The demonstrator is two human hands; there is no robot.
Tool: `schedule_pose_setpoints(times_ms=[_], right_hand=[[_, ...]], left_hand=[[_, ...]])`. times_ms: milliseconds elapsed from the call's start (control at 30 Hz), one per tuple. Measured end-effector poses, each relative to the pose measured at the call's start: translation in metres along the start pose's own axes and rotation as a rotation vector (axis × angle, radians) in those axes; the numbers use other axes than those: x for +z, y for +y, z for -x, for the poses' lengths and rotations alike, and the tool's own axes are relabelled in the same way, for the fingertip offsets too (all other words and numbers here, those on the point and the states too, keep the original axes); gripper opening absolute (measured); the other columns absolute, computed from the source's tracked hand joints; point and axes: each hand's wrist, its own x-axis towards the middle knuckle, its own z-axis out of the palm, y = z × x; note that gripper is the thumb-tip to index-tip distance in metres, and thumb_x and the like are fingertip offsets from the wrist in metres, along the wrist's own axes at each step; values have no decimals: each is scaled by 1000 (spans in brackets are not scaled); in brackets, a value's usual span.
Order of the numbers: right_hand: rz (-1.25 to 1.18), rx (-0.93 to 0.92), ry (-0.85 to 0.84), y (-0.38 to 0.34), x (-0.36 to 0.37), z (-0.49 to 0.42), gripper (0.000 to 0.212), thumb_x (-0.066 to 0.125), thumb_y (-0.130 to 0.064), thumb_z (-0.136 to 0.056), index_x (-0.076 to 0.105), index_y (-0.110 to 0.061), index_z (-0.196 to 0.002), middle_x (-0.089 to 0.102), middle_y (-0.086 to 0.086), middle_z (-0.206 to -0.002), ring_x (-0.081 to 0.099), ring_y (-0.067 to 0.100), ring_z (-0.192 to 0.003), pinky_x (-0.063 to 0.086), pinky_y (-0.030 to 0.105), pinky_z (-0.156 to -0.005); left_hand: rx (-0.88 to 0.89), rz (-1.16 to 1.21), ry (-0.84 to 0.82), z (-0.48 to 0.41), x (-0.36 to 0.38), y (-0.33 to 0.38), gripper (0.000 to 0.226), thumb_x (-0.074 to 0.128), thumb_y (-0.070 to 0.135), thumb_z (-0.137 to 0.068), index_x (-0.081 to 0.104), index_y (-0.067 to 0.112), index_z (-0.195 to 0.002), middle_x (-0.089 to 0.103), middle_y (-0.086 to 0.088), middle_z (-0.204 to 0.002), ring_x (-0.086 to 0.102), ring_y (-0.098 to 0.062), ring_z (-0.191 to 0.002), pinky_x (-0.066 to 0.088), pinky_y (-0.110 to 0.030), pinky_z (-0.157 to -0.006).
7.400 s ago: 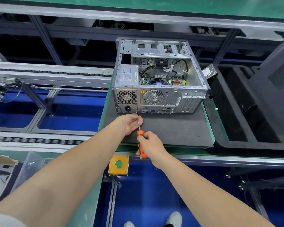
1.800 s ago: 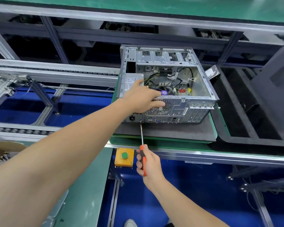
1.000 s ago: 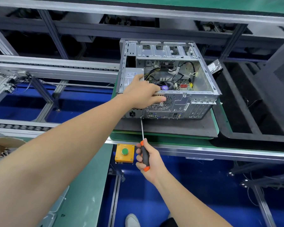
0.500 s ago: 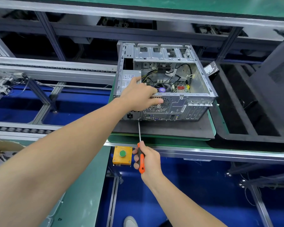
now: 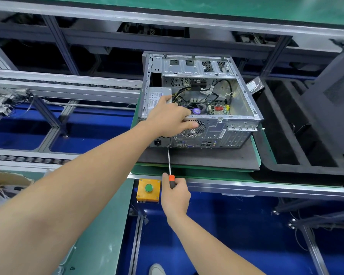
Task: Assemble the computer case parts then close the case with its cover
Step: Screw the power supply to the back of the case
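My left hand clasps the rear rim of the computer case; my right hand grips the screwdriver, tip against the rear panel low down. Fastening looks part done to me; the cover is not on. The case lies on a dark mat on the green counter, conveyor rails behind.

The computer case sits on a mat behind the push-button box.
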Motion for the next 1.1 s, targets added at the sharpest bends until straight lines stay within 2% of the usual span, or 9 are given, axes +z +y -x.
schedule_pose_setpoints(times_ms=[100, 267, 333, 400, 533, 700, 900, 1000, 1100], right_hand=[[-109, -34, -70, 5, 2, -1, 47, 59, -56, -99, 61, -13, -80, 60, -1, -70, 50, 15, -60, 40, 29, -52], [-727, 382, -480, 4, -5, -7, 41, 64, -51, -99, 71, -11, -93, 54, 2, -68, 40, 14, -46, 21, 21, -39], [-866, 440, -592, 6, -10, -9, 43, 67, -50, -94, 73, -8, -96, 55, 3, -71, 41, 14, -45, 23, 22, -35], [-809, 415, -539, 7, -11, -10, 45, 72, -49, -89, 70, -5, -99, 59, 7, -72, 45, 15, -46, 30, 23, -35], [-407, 166, -153, 7, -5, -7, 45, 83, -43, -87, 58, -6, -95, 67, 7, -70, 61, 19, -49, 47, 31, -40], [83, -20, 58, 4, 6, 0, 31, 69, -50, -95, 56, -22, -91, 70, -3, -81, 70, 21, -74, 61, 48, -70], [-527, 181, -270, 3, -5, -9, 41, 74, -32, -97, 63, 8, -96, 65, 14, -72, 56, 25, -51, 46, 32, -42], [-714, 305, -449, 2, -14, -12, 41, 75, -34, -91, 67, 5, -95, 63, 15, -75, 54, 22, -53, 44, 29, -41], [-653, 315, -421, 4, -15, -11, 38, 73, -36, -95, 73, 2, -101, 74, 16, -88, 63, 24, -62, 52, 34, -50]], left_hand=[[3, 0, 10, 0, 0, 0, 54, 35, 72, -98, 39, 28, -67, 54, 9, -59, 56, -19, -71, 18, -48, -119], [3, -6, -2, 0, 0, 0, 54, 35, 72, -98, 38, 28, -67, 54, 10, -61, 56, -20, -73, 18, -48, -118], [1, -3, -1, 0, 0, -1, 54, 35, 72, -98, 37, 28, -67, 54, 10, -62, 55, -21, -75, 19, -48, -118], [2, -3, -5, 0, 1, -1, 54, 35, 72, -98, 37, 28, -67, 54, 10, -61, 54, -21, -74, 19, -48, -118], [6, -8, -6, 1, -1, -1, 53, 35, 71, -98, 37, 29, -66, 51, 11, -59, 51, -20, -70, 19, -48, -117], [5, -16, 4, 1, 0, -1, 54, 35, 72, -98, 36, 29, -66, 49, 12, -60, 52, -20, -72, 20, -49, -117], [6, -3, 13, 0, 1, -1, 53, 35, 72, -98, 36, 29, -66, 48, 13, -59, 50, -20, -71, 19, -49, -118], [3, 8, 12, 1, 1, -2, 53, 36, 71, -99, 37, 29, -66, 50, 12, -59, 49, -20, -70, 18, -49, -118], [1, 11, 10, 0, 1, -1, 54, 37, 72, -98, 39, 29, -66, 52, 11, -60, 51, -20, -69, 18, -49, -118]])
